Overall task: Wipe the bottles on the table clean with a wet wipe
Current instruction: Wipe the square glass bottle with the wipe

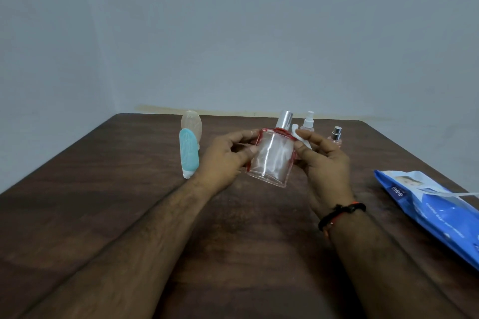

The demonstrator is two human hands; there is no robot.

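Left of the clear red-edged bottle (270, 158) stand a turquoise tube (189, 154) and, just behind it, a beige tube (192, 122). The left hand (225, 156) grips that bottle's left side above the table (103, 202), tilted, while the right hand (324, 163) pinches a white wipe (300, 136) against its right shoulder. Right of the bottle are two small spray bottles (308, 122) (336, 135), then the blue wipes pack (435, 212).

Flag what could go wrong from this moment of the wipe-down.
The clear glass bottle is held tilted above the table by the left hand and right hand; damp from the wet wipe, it could slip. The right hand could also knock the small spray bottles just behind it.
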